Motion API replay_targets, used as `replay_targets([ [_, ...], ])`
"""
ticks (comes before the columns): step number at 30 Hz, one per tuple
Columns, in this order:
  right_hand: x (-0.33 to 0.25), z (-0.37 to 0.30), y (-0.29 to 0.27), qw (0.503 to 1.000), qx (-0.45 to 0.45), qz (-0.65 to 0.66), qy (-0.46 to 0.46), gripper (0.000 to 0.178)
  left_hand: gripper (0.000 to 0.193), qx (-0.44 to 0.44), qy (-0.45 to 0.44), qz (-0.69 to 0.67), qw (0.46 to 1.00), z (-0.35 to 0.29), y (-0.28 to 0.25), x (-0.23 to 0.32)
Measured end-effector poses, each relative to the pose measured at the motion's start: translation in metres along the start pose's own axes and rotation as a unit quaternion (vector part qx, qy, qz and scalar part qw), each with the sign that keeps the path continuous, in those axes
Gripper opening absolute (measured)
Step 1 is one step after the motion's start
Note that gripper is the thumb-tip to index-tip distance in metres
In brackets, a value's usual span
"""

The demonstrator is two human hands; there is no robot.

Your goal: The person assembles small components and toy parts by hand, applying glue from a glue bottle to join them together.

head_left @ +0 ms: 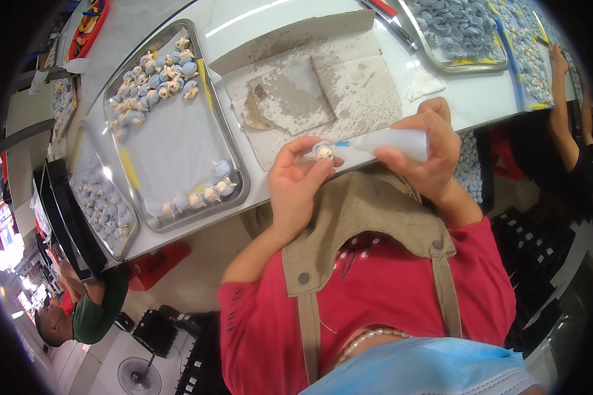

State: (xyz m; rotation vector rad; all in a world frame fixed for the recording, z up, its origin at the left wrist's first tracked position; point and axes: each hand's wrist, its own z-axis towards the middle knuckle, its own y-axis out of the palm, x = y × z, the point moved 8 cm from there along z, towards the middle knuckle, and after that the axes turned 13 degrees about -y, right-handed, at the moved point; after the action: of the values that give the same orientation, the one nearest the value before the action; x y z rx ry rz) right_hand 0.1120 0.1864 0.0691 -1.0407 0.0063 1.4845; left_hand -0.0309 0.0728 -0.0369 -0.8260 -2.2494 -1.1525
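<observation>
My left hand pinches a small doll-like figurine with a pale face and bluish edges between thumb and fingers. In my right hand a whitish squeeze bottle lies nearly level, its blue nozzle pointing left, close to the figurine. Whether the nozzle touches it I cannot tell. Both hands are held at the table's near edge, in front of a flat piece of stained cardboard. To the left, a metal tray lined with white paper holds several blue-and-cream figurines at its far end and a few along its near edge.
Another tray full of blue-grey pieces stands at the far right, beside a pen-like tool and a white tissue. More figurines lie in a tray at the left. A person in green sits lower left; another person's arm reaches in at right.
</observation>
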Motion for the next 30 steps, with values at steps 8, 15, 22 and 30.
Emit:
replay_targets([
  [8, 0.043, -0.017, 0.009, 0.991, 0.08, 0.049, 0.093, 0.028, 0.034, 0.004, 0.004, 0.012, 1.0, 0.004, -0.004, 0.003],
  [15, 0.079, -0.002, 0.027, 0.989, 0.058, -0.077, 0.114, 0.021, 0.036, -0.018, 0.063, 0.027, 0.998, 0.001, -0.001, 0.018],
  [22, 0.124, 0.029, -0.046, 0.958, 0.062, -0.279, -0.02, 0.011, 0.035, -0.02, 0.058, 0.049, 0.997, 0.007, 0.002, 0.016],
  [30, 0.125, 0.087, -0.03, 0.871, -0.174, -0.403, -0.221, 0.024, 0.035, -0.025, 0.041, 0.058, 0.997, 0.008, 0.014, 0.01],
])
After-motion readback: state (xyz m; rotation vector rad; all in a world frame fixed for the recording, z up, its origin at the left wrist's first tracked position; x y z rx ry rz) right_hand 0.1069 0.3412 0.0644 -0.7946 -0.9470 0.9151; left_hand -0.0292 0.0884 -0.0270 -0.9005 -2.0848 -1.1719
